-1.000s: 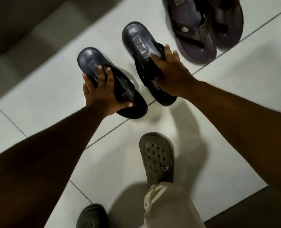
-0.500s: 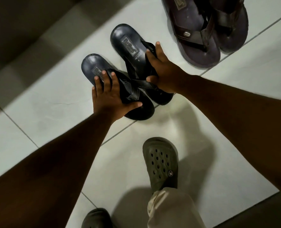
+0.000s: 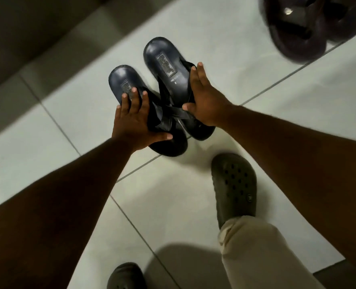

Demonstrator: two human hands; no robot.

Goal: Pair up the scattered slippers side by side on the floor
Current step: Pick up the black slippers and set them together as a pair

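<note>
Two black flip-flop slippers lie on the white tiled floor, touching side by side, heels pointing away from me. My left hand (image 3: 134, 119) grips the left black slipper (image 3: 122, 80) over its strap. My right hand (image 3: 204, 101) holds the right black slipper (image 3: 162, 59) at its right edge, thumb on the strap. The right slipper sits a little farther from me than the left one. A pair of dark brown slippers (image 3: 298, 32) rests together at the top right, partly cut off and blurred.
My own feet wear olive perforated clogs, one (image 3: 234, 184) just below the black pair, the other (image 3: 125, 276) at the bottom edge. A beige trouser leg (image 3: 256, 253) covers my right shin. A shadowed step or wall (image 3: 26, 32) runs along the upper left.
Both hands have brought the two black slippers together; a gap separated them a second ago, and now they touch. The view has shifted, pushing the brown pair toward the top right corner.
</note>
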